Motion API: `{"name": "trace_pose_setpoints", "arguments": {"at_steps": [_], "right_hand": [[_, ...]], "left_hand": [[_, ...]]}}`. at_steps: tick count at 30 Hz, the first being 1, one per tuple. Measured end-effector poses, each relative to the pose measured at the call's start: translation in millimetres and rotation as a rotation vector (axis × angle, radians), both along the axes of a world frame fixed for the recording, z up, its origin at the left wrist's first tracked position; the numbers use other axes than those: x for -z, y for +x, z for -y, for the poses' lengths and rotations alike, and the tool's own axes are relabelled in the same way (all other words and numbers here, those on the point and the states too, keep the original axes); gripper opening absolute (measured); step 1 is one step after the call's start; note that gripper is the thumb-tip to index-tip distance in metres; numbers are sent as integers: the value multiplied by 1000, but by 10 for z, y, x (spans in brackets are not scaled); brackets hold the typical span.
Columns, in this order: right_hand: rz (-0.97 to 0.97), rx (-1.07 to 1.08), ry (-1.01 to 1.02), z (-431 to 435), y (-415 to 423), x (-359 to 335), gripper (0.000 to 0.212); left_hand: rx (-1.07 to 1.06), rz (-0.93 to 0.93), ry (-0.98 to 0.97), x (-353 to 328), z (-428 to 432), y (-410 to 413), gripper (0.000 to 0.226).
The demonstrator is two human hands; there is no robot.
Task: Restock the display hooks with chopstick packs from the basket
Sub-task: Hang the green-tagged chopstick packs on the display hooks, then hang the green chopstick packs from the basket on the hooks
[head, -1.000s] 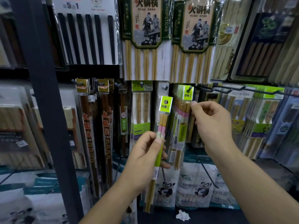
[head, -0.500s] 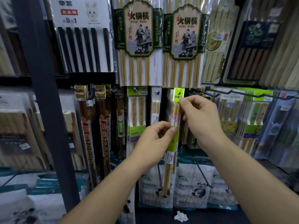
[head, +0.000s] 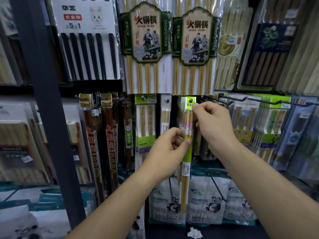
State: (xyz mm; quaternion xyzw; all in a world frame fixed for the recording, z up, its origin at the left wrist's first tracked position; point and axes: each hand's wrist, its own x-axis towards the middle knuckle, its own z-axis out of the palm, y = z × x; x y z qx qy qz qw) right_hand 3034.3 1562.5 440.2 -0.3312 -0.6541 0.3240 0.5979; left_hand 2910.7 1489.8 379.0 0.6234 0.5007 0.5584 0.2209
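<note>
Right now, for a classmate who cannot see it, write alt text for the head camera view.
Two hands hold a chopstick pack at a display hook: the left hand pinches its middle, the right hand pinches its green header, where the hook's tip shows through. Other packs hang all around.

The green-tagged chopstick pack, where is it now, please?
The chopstick pack hangs centre in the head view, tag on a hook; left hand pinches its middle, right hand its top.

1. The left is blocked by a dark upright post [head: 46,100].
2. Overhead room is closed by hanging hot-pot packs [head: 195,49].
3. The right is crossed by bare hooks [head: 226,100] jutting near.
4. Free room is left near, before the panda bags [head: 203,200].
</note>
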Motion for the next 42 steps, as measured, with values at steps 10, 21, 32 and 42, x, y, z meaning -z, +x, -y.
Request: {"name": "trace_pose_setpoints", "arguments": {"at_steps": [10, 21, 32, 42], "right_hand": [[102, 30, 7, -69, 87, 125, 31], [348, -130, -63, -170, 177, 756, 51], [370, -406, -147, -509, -18, 1191, 74], [325, -436, -140, -775, -230, 1122, 74]], "left_hand": [[-265, -750, -28, -97, 25, -98, 33], [-97, -23, -187, -207, -389, 167, 64], [-127, 521, -223, -32, -754, 245, 80], [-130, 494, -217, 34, -974, 214, 67]]}}
